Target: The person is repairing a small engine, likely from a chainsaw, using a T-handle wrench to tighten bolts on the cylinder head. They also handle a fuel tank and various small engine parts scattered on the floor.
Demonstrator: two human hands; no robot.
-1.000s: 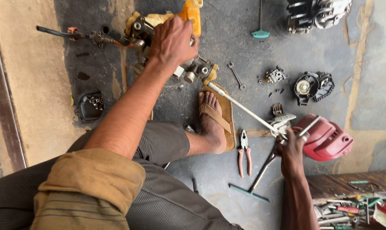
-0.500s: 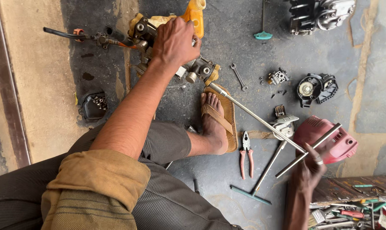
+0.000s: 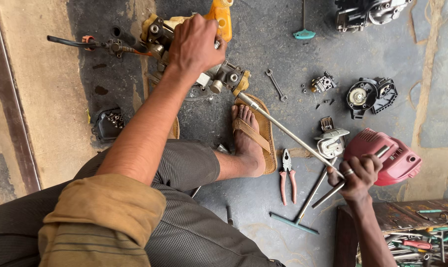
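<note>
On the concrete floor (image 3: 51, 123), at the upper left of the view, stands a small engine assembly (image 3: 204, 74) with a yellow tank. The left hand (image 3: 194, 47) lies on top of it, fingers curled down around the upper part, arm stretched far forward. The block looks heavy and stiff, greasy metal, so a pressing hold from above seems good to keep it steady. From its side a long steel shaft (image 3: 288, 132) runs down to the right, past the sandalled foot (image 3: 251, 136) and the red-handled pliers (image 3: 287, 175). The right hand (image 3: 358, 173) is closed around a thin metal rod (image 3: 355, 173), beside the red plastic cover (image 3: 389, 155). The rod seems light, rigid and smooth, perhaps slippery.
</note>
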